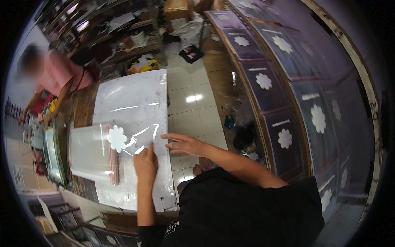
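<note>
My left hand (146, 164) rests over the white tabletop (131, 90), its fingers curled down and one digit pointing away from me. What those fingers hold, if anything, does not show. Bright glare streaks beside it suggest clear plastic film (138, 136) lying there. My right hand (183, 144) hovers at the table's right edge, fingers stretched and apart, with nothing visible in it. Left of my hands lies a stack of clear plastic bags (88, 150) with a reddish strip along one side. A white flower shape (118, 138) shows at the stack's right edge.
At the far left a person in a pink shirt (61, 72) leans over a wooden table (84, 105). Dark panels with white flower prints (263, 81) line a rack on my right. Cluttered shelves (135, 41) and a cardboard box (177, 14) stand behind. Tiled floor (187, 111) runs between.
</note>
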`<state>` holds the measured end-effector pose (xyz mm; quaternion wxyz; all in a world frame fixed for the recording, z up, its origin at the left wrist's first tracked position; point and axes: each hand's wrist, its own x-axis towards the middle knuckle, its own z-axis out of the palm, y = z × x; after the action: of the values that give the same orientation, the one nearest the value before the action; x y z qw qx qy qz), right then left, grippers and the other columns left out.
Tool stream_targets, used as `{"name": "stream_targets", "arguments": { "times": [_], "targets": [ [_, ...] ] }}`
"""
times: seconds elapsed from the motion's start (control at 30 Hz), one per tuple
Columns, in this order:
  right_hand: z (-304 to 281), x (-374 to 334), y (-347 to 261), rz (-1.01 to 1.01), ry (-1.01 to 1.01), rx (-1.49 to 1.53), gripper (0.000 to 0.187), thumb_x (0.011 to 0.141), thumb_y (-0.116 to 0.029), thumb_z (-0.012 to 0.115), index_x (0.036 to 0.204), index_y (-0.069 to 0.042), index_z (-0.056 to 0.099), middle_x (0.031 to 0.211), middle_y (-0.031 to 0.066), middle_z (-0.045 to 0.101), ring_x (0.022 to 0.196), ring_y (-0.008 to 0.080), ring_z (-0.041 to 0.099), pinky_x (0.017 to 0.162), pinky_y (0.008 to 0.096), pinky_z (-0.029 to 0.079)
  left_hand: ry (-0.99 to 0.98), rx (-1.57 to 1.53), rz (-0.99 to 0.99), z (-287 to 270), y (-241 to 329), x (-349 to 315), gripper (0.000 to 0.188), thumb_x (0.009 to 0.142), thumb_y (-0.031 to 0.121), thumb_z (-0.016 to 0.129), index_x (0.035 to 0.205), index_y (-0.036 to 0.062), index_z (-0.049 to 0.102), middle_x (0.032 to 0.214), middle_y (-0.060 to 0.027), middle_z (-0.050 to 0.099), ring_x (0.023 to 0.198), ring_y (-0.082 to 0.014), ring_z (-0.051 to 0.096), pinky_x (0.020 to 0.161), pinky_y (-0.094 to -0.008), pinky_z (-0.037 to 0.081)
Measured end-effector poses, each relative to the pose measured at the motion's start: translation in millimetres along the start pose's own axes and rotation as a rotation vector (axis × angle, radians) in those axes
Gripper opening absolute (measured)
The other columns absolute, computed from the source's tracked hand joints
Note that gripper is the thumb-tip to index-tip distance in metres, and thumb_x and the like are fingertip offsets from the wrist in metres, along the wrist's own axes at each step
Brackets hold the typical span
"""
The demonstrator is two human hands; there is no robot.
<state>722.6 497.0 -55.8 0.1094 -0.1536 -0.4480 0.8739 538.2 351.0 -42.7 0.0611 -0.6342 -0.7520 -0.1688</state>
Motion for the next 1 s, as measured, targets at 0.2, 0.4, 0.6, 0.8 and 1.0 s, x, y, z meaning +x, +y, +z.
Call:
{"name": "stream_targets", "arguments": {
  "times": [0.2,0.4,0.6,0.8,1.0],
  "targets": [
    [-27,-9,7,-0.143,0.359,-0.320,0.050,0.097,-0.025,0.066,0.141,-0.007,0.052,0.127,0.0064,0.060,0.108,0.0128,0.057,0.091,0.0299,0.049,-0.113,-0.171,0.189,27,99,6,0.046,0.076,0.005,0.067,0.121,0.0067,0.063,0.082,-0.0075,0.059,0.078,-0.0270,0.060,0.067,-0.0428,0.041],
    [-77,-76,31,-0.123,0.598,-0.230,0.041,0.095,-0.017,0.065,0.133,-0.002,0.057,0.115,0.0063,0.065,0.093,0.0118,0.062,0.079,0.0276,0.052,-0.187,-0.336,0.476,58,159,9,0.045,0.077,0.010,0.066,0.122,0.0083,0.062,0.084,-0.0054,0.061,0.081,-0.0228,0.063,0.068,-0.0399,0.043],
    [-125,-130,24,-0.098,0.776,-0.309,0.027,0.093,-0.008,0.060,0.118,-0.001,0.067,0.099,0.0059,0.070,0.082,0.0114,0.063,0.071,0.0272,0.053,-0.250,-0.507,0.685,89,196,16,0.046,0.085,0.021,0.068,0.129,0.0102,0.060,0.087,-0.0068,0.062,0.084,-0.0242,0.064,0.072,-0.0385,0.044],
    [-190,-169,-37,-0.158,0.878,-0.561,0.034,0.091,0.003,0.054,0.125,0.000,0.063,0.104,0.0069,0.070,0.093,0.0154,0.070,0.074,0.0276,0.054,-0.275,-0.761,0.445,55,177,57,0.049,0.085,0.016,0.073,0.131,0.0084,0.059,0.091,-0.0099,0.064,0.079,-0.0282,0.062,0.075,-0.0388,0.045],
    [-246,-158,-127,0.010,0.901,-0.897,0.051,0.086,0.002,0.055,0.137,-0.004,0.056,0.124,0.0111,0.066,0.106,0.0199,0.069,0.086,0.0313,0.054,-0.159,-0.594,-0.079,64,92,73,0.036,0.085,0.006,0.069,0.121,0.0005,0.062,0.091,-0.0142,0.061,0.086,-0.0322,0.058,0.082,-0.0436,0.045]
  ]
}}
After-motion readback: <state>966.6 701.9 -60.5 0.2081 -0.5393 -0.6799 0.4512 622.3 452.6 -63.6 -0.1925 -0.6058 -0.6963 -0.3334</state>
